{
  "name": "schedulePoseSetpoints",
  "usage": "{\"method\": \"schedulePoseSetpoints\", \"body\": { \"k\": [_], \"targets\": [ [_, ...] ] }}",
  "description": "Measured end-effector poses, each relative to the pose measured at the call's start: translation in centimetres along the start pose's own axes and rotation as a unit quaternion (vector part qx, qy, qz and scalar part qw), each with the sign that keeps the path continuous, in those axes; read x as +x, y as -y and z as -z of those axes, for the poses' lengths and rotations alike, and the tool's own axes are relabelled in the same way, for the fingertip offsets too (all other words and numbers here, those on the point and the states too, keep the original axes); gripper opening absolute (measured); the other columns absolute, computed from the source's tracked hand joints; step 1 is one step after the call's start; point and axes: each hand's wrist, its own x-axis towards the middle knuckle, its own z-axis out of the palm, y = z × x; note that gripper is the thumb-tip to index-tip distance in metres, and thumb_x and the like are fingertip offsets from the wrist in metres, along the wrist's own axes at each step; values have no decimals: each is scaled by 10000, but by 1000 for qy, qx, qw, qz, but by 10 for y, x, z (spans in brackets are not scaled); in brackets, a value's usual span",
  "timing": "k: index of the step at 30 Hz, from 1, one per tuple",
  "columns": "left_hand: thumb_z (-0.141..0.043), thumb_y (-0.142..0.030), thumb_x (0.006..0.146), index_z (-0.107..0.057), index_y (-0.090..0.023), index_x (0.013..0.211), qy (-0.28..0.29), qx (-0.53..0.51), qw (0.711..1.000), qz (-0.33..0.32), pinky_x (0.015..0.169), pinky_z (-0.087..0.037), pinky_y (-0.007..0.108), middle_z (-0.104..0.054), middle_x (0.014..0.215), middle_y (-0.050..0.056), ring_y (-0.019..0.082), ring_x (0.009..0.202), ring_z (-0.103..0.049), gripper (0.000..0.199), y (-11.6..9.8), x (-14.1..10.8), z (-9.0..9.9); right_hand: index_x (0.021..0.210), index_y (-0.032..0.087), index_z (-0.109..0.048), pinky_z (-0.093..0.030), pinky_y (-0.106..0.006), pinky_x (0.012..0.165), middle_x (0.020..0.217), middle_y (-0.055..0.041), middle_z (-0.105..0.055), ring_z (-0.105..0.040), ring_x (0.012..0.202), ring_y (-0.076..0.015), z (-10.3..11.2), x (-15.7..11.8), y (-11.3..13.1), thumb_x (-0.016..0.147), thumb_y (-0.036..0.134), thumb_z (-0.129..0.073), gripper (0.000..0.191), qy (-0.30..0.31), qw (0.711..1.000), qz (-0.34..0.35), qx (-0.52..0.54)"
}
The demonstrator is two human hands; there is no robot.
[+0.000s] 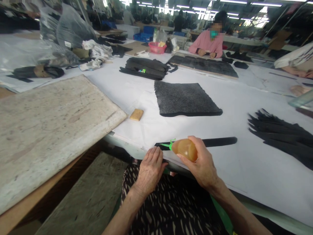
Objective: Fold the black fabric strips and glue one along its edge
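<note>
In my right hand (205, 166) is an amber squeeze bottle (184, 149) with a green nozzle, lying tilted in my closed fingers. The nozzle points left, its tip over the left part of a long black strip (221, 142) on the table near its front edge. My left hand (150, 166) rests at that edge, fingers together and pressed down on the strip's left end, the thumb tucked beside them. A dark textured panel (187, 98) lies flat beyond the strip. Left of it is a small tan block (136, 114).
A large worn board (56, 130) fills the left side. A fan of black strips (283, 137) lies at the right. Farther back are a black bundle (146, 68), a pink basket (157, 48), plastic bags (73, 27) and a person in a pink top (207, 44). Another person's sleeve (297, 58) shows at right.
</note>
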Motion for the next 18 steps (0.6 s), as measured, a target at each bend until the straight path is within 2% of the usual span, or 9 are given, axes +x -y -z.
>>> {"method": "schedulePoseSetpoints", "body": {
  "k": [10, 14, 18],
  "targets": [
    [-533, -277, 899, -606, -62, 1140, -18, -5, 1000, 0, 949, -511, 458, -654, 1149, 200, 312, 1107, -601, 331, 1, 0, -1, 1149, 208, -532, -529, -385, 825, 1121, -81, -608, -601, 991, -254, 28, -6, -23, 737, 546, -636, 542, -42, 995, -78, -37],
    [-541, -280, 895, -614, -45, 1116, -25, 8, 1000, -9, 934, -519, 453, -659, 1131, 210, 314, 1089, -610, 330, 1, 1, -1, 1145, 209, -534, -530, -374, 817, 1115, -77, -606, -602, 980, -247, 30, -8, -20, 736, 533, -640, 532, -52, 995, -76, -37],
    [-544, -280, 893, -616, -32, 1102, -28, 10, 1000, -11, 927, -523, 460, -657, 1128, 219, 321, 1080, -612, 332, 1, 2, 0, 1156, 208, -525, -524, -375, 847, 1130, -78, -602, -597, 1007, -246, 21, -8, -10, 745, 504, -648, 521, -39, 997, -62, -20]
  ]
}}
